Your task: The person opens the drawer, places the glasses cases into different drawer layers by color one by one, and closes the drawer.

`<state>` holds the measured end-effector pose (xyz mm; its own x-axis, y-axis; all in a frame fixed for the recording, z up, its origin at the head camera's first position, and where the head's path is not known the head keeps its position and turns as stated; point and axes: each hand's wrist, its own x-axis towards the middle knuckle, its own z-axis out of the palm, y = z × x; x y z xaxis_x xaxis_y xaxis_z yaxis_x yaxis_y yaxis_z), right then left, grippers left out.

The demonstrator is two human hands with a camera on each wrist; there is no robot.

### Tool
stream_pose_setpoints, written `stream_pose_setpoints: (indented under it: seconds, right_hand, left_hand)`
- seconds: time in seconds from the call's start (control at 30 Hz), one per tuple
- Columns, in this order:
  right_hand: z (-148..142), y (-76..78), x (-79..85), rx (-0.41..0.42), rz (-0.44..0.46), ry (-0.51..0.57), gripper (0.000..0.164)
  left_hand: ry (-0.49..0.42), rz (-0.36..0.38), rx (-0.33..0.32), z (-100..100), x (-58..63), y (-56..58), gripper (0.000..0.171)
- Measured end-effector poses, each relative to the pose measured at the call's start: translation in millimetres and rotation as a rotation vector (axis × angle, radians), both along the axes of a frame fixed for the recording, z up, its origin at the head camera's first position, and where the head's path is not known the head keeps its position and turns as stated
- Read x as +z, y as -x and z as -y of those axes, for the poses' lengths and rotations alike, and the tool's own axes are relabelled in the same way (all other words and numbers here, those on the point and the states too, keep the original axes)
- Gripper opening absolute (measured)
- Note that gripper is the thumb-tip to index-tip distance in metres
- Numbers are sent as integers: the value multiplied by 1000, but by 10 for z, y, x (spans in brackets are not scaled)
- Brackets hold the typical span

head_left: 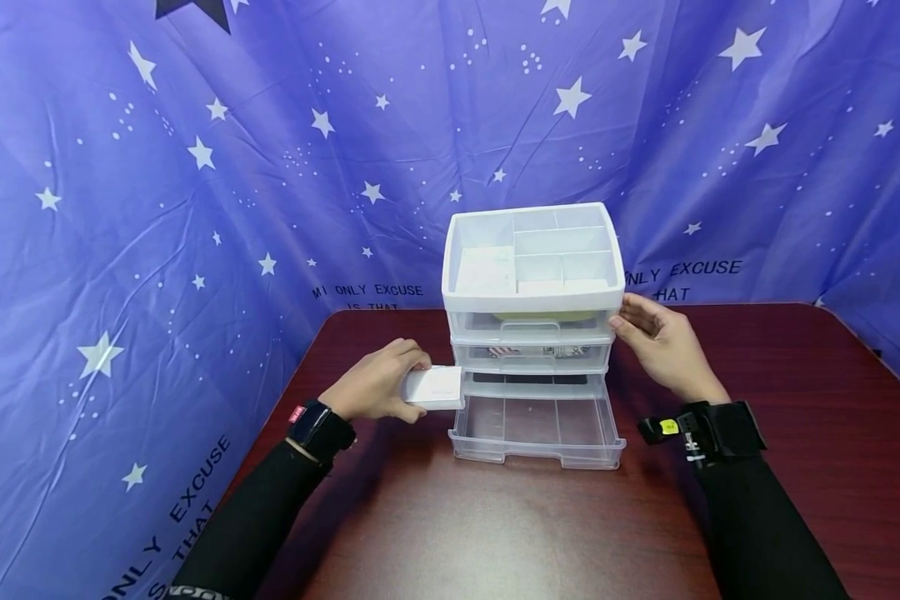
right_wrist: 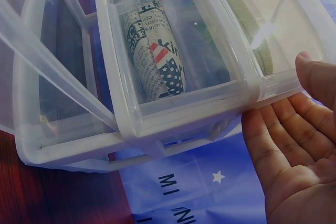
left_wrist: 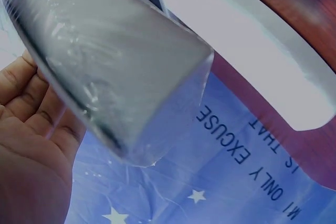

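Note:
A white plastic drawer organizer point(head_left: 532, 300) stands on the table, its bottom drawer point(head_left: 536, 446) pulled out toward me with nothing inside. My left hand point(head_left: 382, 383) grips a small white box point(head_left: 437, 387) between thumb and fingers, just left of the organizer and above the open drawer's level. Clear, shiny film covers this box point(left_wrist: 121, 61) in the left wrist view. At the organizer's upper right side, my right hand point(head_left: 663, 346) holds the corner, thumb at the front and fingers along the side. That thumb point(right_wrist: 315, 77) lies by the top drawer in the right wrist view.
The organizer's top tray point(head_left: 566, 242) is divided into compartments. A rolled item with newspaper and flag print point(right_wrist: 155, 56) lies in a closed drawer, and something yellow-green point(right_wrist: 252, 35) sits in the drawer above. A blue star-patterned curtain point(head_left: 390, 125) hangs behind the dark red table point(head_left: 495, 533).

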<state>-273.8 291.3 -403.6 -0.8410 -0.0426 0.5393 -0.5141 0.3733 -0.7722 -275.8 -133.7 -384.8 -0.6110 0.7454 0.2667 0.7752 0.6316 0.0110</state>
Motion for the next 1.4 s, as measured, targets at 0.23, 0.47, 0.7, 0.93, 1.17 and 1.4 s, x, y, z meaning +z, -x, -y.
stream_pose_setpoints:
  seconds: [0.23,0.47,0.7,0.93,1.17,1.4]
  right_hand:
    - [11,-2,-9,13,5,7,38]
    - [-6,1,0,-14,8,-16,39]
    - [-6,-8,-15,-16,16,-22,41]
    - [-7,7,-5,-9,-2,-16,41]
    - [-15,21,-11,-14,-3,-14,38]
    - [-15,36,-27,-2,-12,-2,38]
  left_hand:
    - [2,-1,-5,-91,9,-18,57]
    - [-26,-22,-33,-263,3,26,58]
    - [-58,-29,-61,-441,-7,37,58]
    - [-76,-42,-77,-581,-2,43,57]
    - [-80,-25,-105,-754,13,30,59]
    - [-102,-19,-140,-896,-7,12,59]
